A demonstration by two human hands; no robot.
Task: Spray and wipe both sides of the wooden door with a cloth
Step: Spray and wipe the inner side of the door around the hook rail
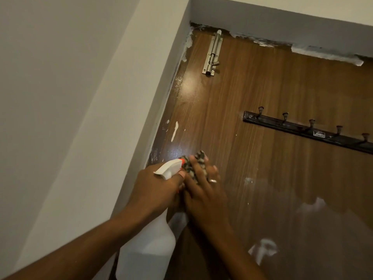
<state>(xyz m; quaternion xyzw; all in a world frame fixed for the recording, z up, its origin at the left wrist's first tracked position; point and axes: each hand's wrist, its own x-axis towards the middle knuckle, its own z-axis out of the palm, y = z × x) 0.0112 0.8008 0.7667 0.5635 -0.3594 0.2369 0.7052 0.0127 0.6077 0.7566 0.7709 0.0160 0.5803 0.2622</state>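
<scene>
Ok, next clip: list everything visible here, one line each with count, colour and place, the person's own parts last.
wooden door: one, brown, fills the right side of the view, shiny wet patches near its left edge
slide bolt: one, silver, top left of the door
hook rail: one, dark, five hooks visible, right of centre on the door
paint smears: several, whitish, scattered over the door
wall: white, left of the door
spray bottle: one, translucent white with orange nozzle tip, in the left hand
cloth: one, patterned dark and light, under the right hand against the door
ring: one, silver, on the right hand
left hand: gripping the bottle neck
right hand: pressing the cloth
</scene>
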